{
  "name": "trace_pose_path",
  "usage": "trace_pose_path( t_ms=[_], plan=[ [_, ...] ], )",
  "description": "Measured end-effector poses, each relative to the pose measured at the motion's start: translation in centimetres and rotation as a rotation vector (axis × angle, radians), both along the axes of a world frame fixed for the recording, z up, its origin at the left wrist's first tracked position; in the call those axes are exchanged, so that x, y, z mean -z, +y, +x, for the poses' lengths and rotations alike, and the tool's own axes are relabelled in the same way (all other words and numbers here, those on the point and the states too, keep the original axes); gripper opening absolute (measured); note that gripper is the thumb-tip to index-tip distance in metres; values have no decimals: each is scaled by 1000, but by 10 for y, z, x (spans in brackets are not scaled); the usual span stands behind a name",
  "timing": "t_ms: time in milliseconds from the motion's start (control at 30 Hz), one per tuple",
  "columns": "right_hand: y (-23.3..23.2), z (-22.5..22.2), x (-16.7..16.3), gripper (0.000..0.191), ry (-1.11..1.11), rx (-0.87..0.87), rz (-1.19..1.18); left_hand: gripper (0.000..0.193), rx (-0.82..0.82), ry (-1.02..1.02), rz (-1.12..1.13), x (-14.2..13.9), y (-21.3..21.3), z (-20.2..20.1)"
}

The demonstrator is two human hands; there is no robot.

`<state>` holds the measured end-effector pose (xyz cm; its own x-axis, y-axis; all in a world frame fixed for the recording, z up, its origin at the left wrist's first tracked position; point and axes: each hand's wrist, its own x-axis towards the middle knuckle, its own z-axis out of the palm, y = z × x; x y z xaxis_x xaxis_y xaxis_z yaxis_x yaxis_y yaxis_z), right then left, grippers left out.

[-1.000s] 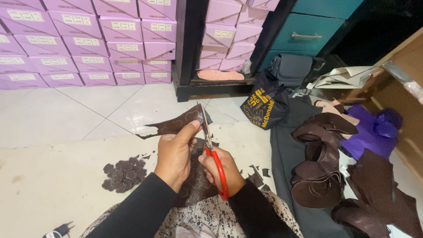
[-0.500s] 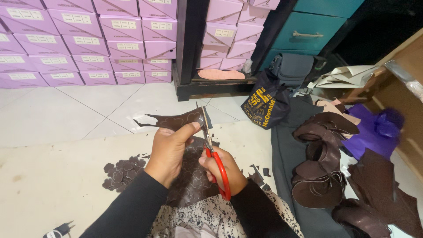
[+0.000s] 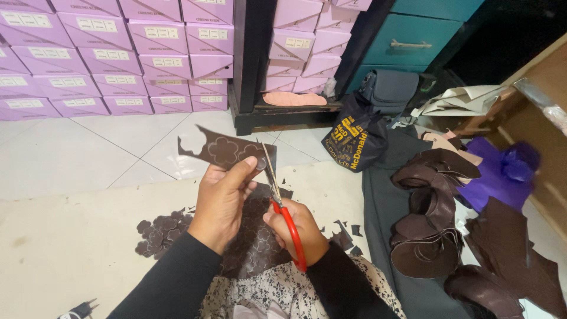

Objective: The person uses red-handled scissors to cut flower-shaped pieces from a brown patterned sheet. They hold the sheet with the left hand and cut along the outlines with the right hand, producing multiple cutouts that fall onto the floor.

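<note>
My left hand (image 3: 221,201) pinched the dark brown leather sheet (image 3: 227,150) between thumb and fingers, holding it up flat in front of me so the traced flower outlines faced up and stayed taut for the blades. My right hand (image 3: 298,227) was closed around the red handles of the scissors (image 3: 277,198), blades nearly together at the sheet's right edge, just beside my left thumb. I counted one pair of scissors and one sheet in hand. On the floor to the left lay one small pile of cut flower pieces (image 3: 156,233), too overlapped to count. Rolled brown leather (image 3: 428,230) sat well apart on the right.
</note>
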<state>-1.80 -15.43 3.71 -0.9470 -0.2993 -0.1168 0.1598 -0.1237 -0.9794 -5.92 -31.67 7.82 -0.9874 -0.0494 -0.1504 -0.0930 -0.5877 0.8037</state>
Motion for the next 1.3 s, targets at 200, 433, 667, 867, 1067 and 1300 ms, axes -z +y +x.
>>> trace_pose_path(
  t_ms=[200,433,667,867,1067,1300],
  plan=[
    [3,-2,2,15,-23,-8,-4,14,-10,122,-113,-2,5,0],
    [4,-4,0,15,17,12,42,17,-27,152,-159,-4,9,0],
    [8,-6,-1,14,24,-24,-16,18,-43,156,-176,-9,7,1],
    [10,-5,-3,15,27,-26,29,18,-35,137,-186,-14,4,1],
    [10,-5,-5,15,27,-45,68,17,-33,156,-213,-15,-1,-1],
    [12,-6,-4,13,5,-64,23,18,-12,149,-239,-14,-2,-1]
  ],
)
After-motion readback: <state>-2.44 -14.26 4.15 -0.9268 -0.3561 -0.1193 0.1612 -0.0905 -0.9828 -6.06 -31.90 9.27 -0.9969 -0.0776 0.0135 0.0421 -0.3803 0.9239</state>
